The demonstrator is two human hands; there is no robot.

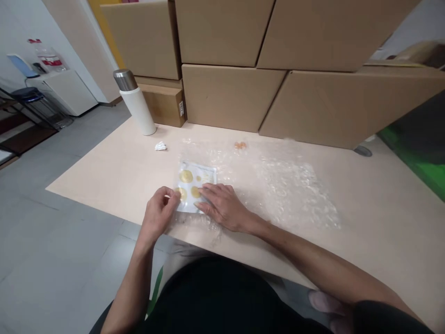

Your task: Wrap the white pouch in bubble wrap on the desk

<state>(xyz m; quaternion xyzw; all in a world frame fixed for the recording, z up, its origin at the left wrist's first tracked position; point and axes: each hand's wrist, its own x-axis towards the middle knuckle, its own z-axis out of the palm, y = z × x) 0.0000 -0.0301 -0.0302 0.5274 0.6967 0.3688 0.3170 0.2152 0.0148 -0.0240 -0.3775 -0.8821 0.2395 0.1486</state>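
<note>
A flat white packet with yellow round prints lies on the left end of a sheet of clear bubble wrap. At the packet's left edge, my left hand is closed, thumb and forefinger pinched at the margin of the wrap. My right hand rests over the packet's right side, fingers stretched out and pressing down on it. The palm and fingers hide the packet's lower right part. A small orange item sits by the far edge of the wrap.
Stacked cardboard boxes wall off the back of the table. A white flask with a steel cap stands at the back left, near a crumpled white scrap. The table's front edge runs just below my hands.
</note>
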